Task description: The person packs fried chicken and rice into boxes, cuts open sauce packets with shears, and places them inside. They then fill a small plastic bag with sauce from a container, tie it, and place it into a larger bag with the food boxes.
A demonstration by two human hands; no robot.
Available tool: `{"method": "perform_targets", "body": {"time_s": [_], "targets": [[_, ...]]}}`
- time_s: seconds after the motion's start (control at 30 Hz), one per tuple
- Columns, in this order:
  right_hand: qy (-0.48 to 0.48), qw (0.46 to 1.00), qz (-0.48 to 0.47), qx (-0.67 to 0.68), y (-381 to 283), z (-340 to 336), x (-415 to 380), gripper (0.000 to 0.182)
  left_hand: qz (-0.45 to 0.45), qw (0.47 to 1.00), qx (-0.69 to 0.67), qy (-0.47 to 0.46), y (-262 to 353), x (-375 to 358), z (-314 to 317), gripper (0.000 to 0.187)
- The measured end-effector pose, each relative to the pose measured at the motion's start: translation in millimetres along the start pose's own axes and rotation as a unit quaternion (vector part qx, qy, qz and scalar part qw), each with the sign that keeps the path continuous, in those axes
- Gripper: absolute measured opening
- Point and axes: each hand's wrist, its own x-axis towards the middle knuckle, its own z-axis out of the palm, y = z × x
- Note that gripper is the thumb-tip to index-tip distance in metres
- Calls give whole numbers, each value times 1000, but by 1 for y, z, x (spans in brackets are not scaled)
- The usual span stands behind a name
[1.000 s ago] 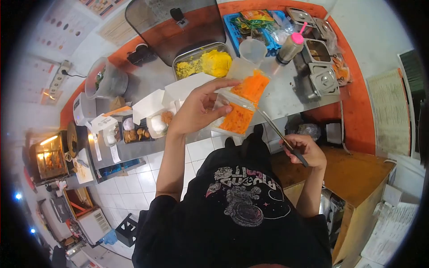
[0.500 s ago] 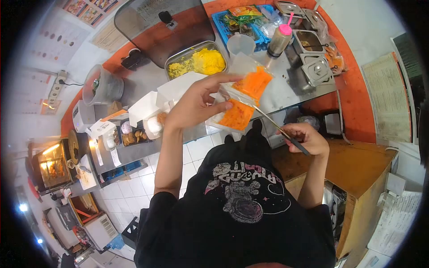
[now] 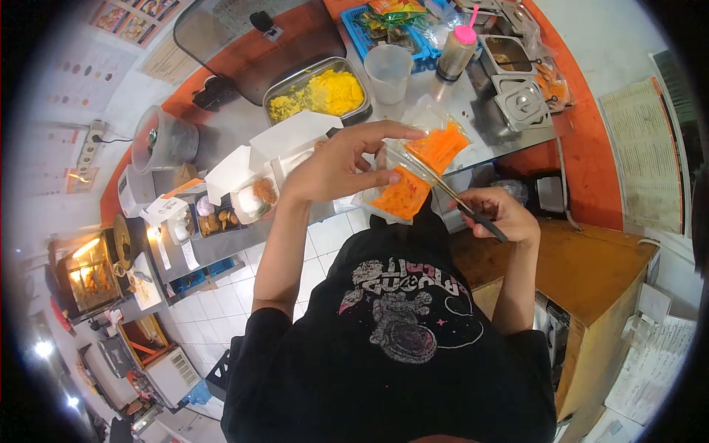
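Your left hand point(image 3: 338, 164) holds the orange-filled packets point(image 3: 401, 195) above the near edge of the table point(image 3: 233, 129) — grip pinched, thumb and forefinger slightly parted. Your right hand point(image 3: 506, 215) curls its grip around the scissors point(image 3: 485, 224) — blades at the packets' seam.

Just the one camera here, worn on the head, looking forward and steeply down past the shirt point(image 3: 384, 399). The left hand point(image 3: 336, 162) and right hand point(image 3: 500, 214) are near it, mid-view, with the worktop point(image 3: 233, 125) beyond. It sees very wide, bending the wall point(image 3: 598, 44) towards a dark, rounded rim.
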Motion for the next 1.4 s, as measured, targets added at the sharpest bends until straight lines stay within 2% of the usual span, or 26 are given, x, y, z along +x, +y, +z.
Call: {"method": "perform_targets", "body": {"time_s": [0.3, 0.57, 0.73, 0.93, 1.03, 1.2, 1.27, 1.4], "targets": [[28, 999, 20, -24, 2, -9, -11, 55, -25, 998, -41, -28, 1, 13, 5, 63], [20, 1000, 10, 17, 14, -11, -15, 66, -25, 992, -121, -19, -4, 24, 11, 66], [18, 999, -3, 45, 12, -3, -11, 66, -68, 989, -122, -45, 0, 25, 12, 67], [18, 999, 9, 49, 13, -1, -5, 66, -37, 988, -145, -30, -17, 22, 11, 68], [21, 998, 3, 55, 17, 2, 1, 67, -67, 988, -137, -32, -7, 22, 14, 68], [9, 999, 9, 33, 22, 0, 7, 69, -51, 985, -158, -42, -15, 18, 10, 69], [12, 997, -17, 77, 24, 6, 13, 70, -43, 985, -164, -45, -20, 17, 11, 69], [10, 998, -20, 62, 33, 5, 19, 70, -31, 974, -219, -48, -29, 17, 11, 73]]}}
